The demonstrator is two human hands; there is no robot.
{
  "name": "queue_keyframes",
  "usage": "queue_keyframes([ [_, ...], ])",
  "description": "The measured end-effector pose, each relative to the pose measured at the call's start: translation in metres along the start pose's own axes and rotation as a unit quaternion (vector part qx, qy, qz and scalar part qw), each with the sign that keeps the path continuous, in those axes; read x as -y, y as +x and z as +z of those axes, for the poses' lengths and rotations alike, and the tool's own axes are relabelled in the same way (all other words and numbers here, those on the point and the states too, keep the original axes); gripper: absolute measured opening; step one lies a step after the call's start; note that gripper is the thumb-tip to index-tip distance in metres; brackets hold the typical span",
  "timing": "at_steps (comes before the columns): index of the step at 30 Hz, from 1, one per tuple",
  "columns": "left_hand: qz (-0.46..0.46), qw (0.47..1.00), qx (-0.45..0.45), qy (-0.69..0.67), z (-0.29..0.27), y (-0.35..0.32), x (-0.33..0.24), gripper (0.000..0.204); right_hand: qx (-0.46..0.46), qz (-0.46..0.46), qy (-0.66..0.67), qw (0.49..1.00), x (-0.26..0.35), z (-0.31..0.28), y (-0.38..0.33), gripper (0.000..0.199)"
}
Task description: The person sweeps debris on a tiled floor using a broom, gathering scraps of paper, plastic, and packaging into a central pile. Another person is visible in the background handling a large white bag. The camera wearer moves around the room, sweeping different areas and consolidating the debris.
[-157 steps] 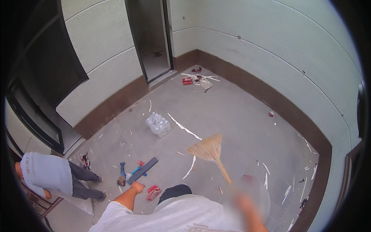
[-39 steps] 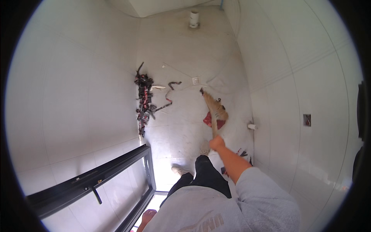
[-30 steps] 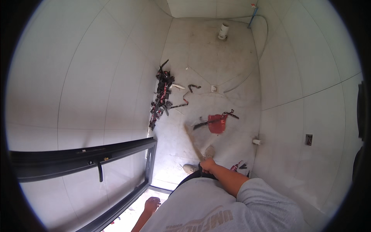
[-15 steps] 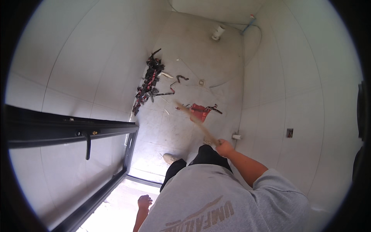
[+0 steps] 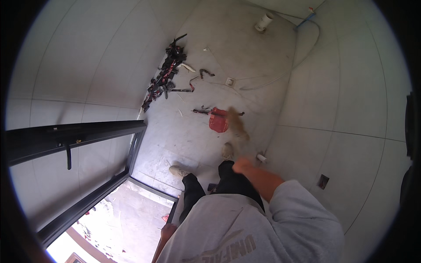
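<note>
A small grey-tiled room is seen from above, and the right hand (image 5: 242, 165) is stretched forward over the floor (image 5: 263, 61), closed around the handle end of a straw broom (image 5: 237, 126). The fingers are wrapped about the stick, though motion blur keeps each one from being made out singly. From the grip the broom runs up and away, its tan bristle head smeared by blur and lying just beside a red scrap (image 5: 218, 122) on the floor, at that scrap's right edge; whether the two are touching cannot be told. Near the red scrap a thin dark strip is seen lying across the tiles. Further off, along the left wall, a heap of black and red debris (image 5: 164, 79) is piled, with a few loose pieces scattered beside it. A small square floor drain (image 5: 229, 81) is set between the heap and the far corner, where a white pipe stub (image 5: 264, 21) stands. The left hand (image 5: 167, 230) is hung low at the bottom edge, beside the grey sweatshirt; its fingers cannot be judged wide or closed. Two light shoes (image 5: 179, 170) are planted on the floor just inside a black-framed doorway (image 5: 131, 153).
</note>
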State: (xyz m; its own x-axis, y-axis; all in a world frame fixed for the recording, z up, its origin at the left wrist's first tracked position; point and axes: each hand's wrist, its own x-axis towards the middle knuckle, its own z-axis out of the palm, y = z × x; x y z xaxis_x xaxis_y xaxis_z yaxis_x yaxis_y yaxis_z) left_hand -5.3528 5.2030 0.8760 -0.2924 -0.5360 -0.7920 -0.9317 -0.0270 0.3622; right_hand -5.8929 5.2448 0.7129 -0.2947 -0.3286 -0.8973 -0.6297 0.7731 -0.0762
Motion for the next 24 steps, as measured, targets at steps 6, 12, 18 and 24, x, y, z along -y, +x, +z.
queue_keyframes([
  [6,-0.106,0.977,-0.033,-0.183,-0.002,0.005,-0.094,0.025,0.074,-0.054,0.03,0.995,0.027,-0.007,-0.025,0.044],
  [12,-0.146,0.919,-0.044,-0.364,0.018,0.03,-0.081,0.023,0.07,-0.185,-0.02,0.98,0.028,-0.013,-0.06,0.036],
  [18,0.084,0.973,-0.046,-0.209,0.053,0.088,0.025,0.023,0.11,-0.318,0.013,0.941,0.098,-0.026,-0.11,0.052],
  [24,0.17,0.966,-0.113,-0.161,0.053,0.113,0.073,0.019,0.082,-0.326,-0.015,0.942,0.12,-0.023,-0.087,0.075],
])
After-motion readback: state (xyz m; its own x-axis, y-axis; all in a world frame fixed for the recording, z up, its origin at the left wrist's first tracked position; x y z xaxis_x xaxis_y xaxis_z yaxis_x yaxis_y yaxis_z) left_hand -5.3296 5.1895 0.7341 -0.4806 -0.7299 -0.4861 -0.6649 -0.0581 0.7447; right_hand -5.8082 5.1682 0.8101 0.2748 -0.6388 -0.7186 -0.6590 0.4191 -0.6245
